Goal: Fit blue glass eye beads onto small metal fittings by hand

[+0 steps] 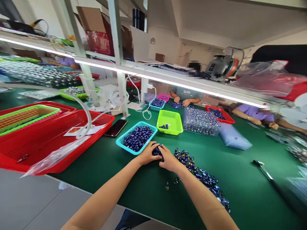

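My left hand (146,155) and my right hand (168,158) curve toward each other with a cluster of small shiny dark-blue ring-like pieces (157,150) gathered between them. The thumbs nearly meet in front of the cluster. Just behind and left of my left hand, a light-blue basket (119,144) holds many more dark-blue pieces (137,138). A long loose pile of the same pieces (203,175), some with gold glints, runs beside and behind my right forearm. A few stray pieces (167,186) lie nearer the front edge.
Behind my hands sits a lime-green basket (176,118) with a few pieces. Stacked clear trays (201,123) stand right of it. Large red trays (72,159) and a phone (116,128) are on the left; a black-handled tool (271,179) lies right. Co-workers' hands (181,102) work across the table.
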### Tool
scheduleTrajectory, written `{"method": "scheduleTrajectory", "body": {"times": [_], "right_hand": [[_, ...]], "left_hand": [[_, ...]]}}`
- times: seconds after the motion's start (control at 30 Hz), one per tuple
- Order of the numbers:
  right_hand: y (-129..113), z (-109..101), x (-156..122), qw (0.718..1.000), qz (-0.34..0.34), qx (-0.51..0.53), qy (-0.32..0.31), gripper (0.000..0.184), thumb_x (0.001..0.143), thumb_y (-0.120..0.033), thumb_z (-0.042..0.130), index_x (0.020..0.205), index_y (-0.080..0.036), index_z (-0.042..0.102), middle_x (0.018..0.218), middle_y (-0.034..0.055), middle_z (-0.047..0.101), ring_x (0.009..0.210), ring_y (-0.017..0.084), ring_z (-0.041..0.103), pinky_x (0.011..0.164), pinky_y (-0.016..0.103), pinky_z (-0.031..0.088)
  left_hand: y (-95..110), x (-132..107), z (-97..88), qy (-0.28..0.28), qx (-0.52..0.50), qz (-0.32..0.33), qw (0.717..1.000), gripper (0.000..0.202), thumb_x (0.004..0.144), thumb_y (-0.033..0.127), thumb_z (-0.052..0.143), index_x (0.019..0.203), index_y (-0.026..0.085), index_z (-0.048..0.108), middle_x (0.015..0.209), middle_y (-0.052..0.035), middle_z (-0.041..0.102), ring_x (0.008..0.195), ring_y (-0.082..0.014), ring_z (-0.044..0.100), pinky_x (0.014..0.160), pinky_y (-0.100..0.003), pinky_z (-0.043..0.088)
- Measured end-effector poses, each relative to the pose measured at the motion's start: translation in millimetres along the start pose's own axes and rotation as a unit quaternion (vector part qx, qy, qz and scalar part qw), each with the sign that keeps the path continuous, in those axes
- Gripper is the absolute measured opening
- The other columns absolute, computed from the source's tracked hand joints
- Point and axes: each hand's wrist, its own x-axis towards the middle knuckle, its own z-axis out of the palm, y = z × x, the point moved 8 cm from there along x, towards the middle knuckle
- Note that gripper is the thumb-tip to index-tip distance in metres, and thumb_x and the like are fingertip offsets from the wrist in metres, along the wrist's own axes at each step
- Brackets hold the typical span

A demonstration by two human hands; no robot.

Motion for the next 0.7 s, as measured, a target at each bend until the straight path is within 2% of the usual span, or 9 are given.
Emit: {"method": "scheduleTrajectory", "body": {"times": [0.13, 0.23, 0.33, 0.43, 0.53, 0.63, 0.7], "right_hand": [[-4, 5, 4, 0.998, 0.031, -0.02, 0.059, 0.083, 0.07, -0.014, 0.063, 0.149, -0.007, 0.039, 0.158, 0.0221, 0.031, 0.147, 0.034, 0.029, 0.119, 0.047, 0.026], [-7, 7, 2, 0.994, 0.046, -0.026, 0.096, 0.079, 0.072, -0.014, 0.062, 0.147, -0.004, 0.04, 0.155, 0.0256, 0.034, 0.144, 0.037, 0.033, 0.117, 0.05, 0.028], [-10, 3, -6, 0.991, 0.04, -0.023, 0.128, 0.079, 0.071, -0.015, 0.062, 0.147, -0.007, 0.041, 0.154, 0.0233, 0.037, 0.145, 0.035, 0.033, 0.118, 0.052, 0.026], [-10, -7, -17, 0.984, 0.038, -0.014, 0.171, 0.073, 0.077, -0.016, 0.057, 0.148, -0.011, 0.04, 0.156, 0.0187, 0.036, 0.147, 0.031, 0.03, 0.12, 0.05, 0.024], [-7, -9, -30, 0.976, 0.059, -0.001, 0.208, 0.065, 0.087, -0.021, 0.047, 0.15, -0.01, 0.035, 0.157, 0.0179, 0.034, 0.148, 0.028, 0.028, 0.12, 0.047, 0.025], [-7, 5, -38, 0.973, 0.084, 0.005, 0.215, 0.07, 0.088, -0.032, 0.055, 0.15, -0.008, 0.034, 0.157, 0.021, 0.032, 0.147, 0.034, 0.027, 0.119, 0.051, 0.025], [-7, 15, -40, 0.971, 0.103, 0.008, 0.217, 0.076, 0.086, -0.039, 0.061, 0.15, -0.01, 0.035, 0.158, 0.0224, 0.03, 0.147, 0.039, 0.025, 0.118, 0.056, 0.024]], "left_hand": [[1, 0, -1.4, 0.025, 0.008, -0.021, 0.999, 0.078, 0.08, 0.049, 0.068, 0.145, 0.014, 0.045, 0.158, -0.0206, 0.028, 0.147, -0.0402, 0.027, 0.12, -0.055, 0.021], [0, 1, -0.5, 0.023, 0.018, -0.037, 0.999, 0.082, 0.076, 0.047, 0.07, 0.145, 0.01, 0.044, 0.161, -0.0209, 0.023, 0.15, -0.0394, 0.019, 0.123, -0.052, 0.015], [-2, 2, 1.0, 0.015, 0.016, -0.05, 0.998, 0.093, 0.071, 0.051, 0.074, 0.146, 0.006, 0.042, 0.161, -0.0245, 0.022, 0.149, -0.0402, 0.02, 0.122, -0.05, 0.016], [-7, 5, 1.3, 0.019, 0.007, -0.067, 0.998, 0.098, 0.071, 0.059, 0.071, 0.147, 0.005, 0.04, 0.159, -0.0261, 0.025, 0.149, -0.0396, 0.023, 0.121, -0.05, 0.02], [-10, 12, 1.4, 0.038, -0.003, -0.077, 0.996, 0.085, 0.083, 0.06, 0.058, 0.146, 0.006, 0.04, 0.158, -0.024, 0.031, 0.149, -0.0359, 0.025, 0.122, -0.048, 0.019], [-12, 23, 2.5, 0.057, -0.013, -0.079, 0.995, 0.07, 0.09, 0.051, 0.049, 0.143, 0.005, 0.045, 0.154, -0.0226, 0.04, 0.147, -0.034, 0.029, 0.122, -0.047, 0.019], [-13, 29, 3.6, 0.063, -0.02, -0.076, 0.995, 0.061, 0.091, 0.046, 0.047, 0.138, 0.007, 0.051, 0.148, -0.0217, 0.048, 0.143, -0.0328, 0.039, 0.121, -0.046, 0.024]]}}
